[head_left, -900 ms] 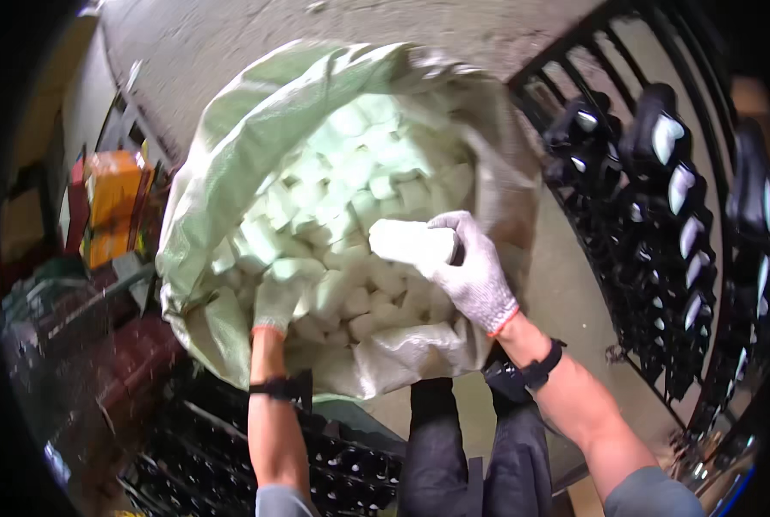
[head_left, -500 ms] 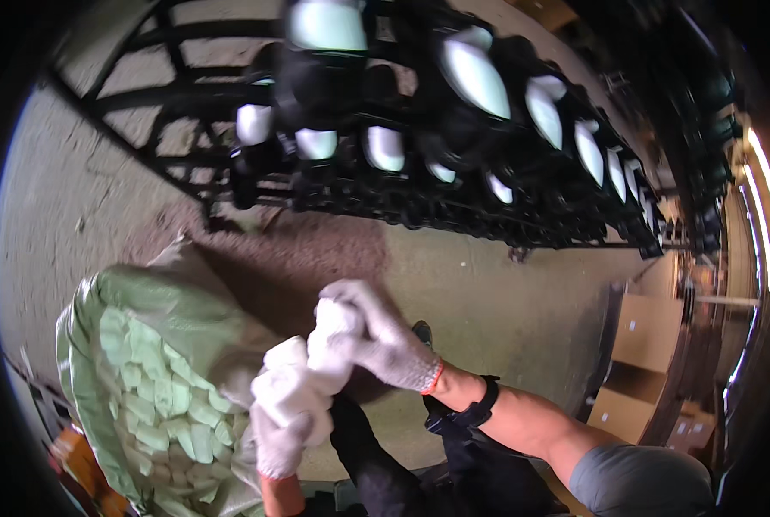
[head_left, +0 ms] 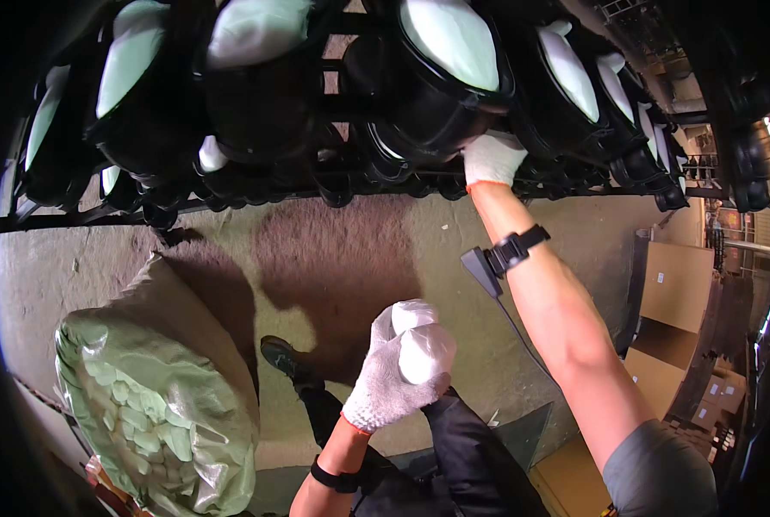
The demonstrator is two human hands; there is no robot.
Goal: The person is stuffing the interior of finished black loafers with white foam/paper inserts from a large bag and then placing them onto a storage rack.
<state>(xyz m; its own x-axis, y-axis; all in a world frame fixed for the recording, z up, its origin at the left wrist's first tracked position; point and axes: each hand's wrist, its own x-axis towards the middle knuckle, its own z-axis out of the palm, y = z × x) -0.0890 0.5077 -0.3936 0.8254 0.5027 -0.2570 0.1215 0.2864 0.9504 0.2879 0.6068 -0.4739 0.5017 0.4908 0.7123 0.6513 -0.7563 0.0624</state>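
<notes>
My left hand [head_left: 386, 376], in a white knit glove with an orange cuff, is closed round a couple of smooth white wads [head_left: 425, 351] above my legs. My right hand [head_left: 493, 158], gloved the same way, reaches up to the rack beneath a glossy black boot-like item [head_left: 467, 108]. White filling [head_left: 454, 43] shows in that item's oval opening. The right fingers are hidden behind the black item and its neighbours, so their grip cannot be made out.
A black rack [head_left: 83, 217] carries rows of similar black items with white filling. At the left stands a greenish woven sack [head_left: 204, 362] holding many pale wads. Cardboard boxes [head_left: 676, 284] stand at the right. My shoe [head_left: 279, 355] rests on the concrete floor.
My right hand has left the white wads and gone up to the rack. The left hand has moved right, still holding wads. The rack now appears nearer and spans more of the view.
</notes>
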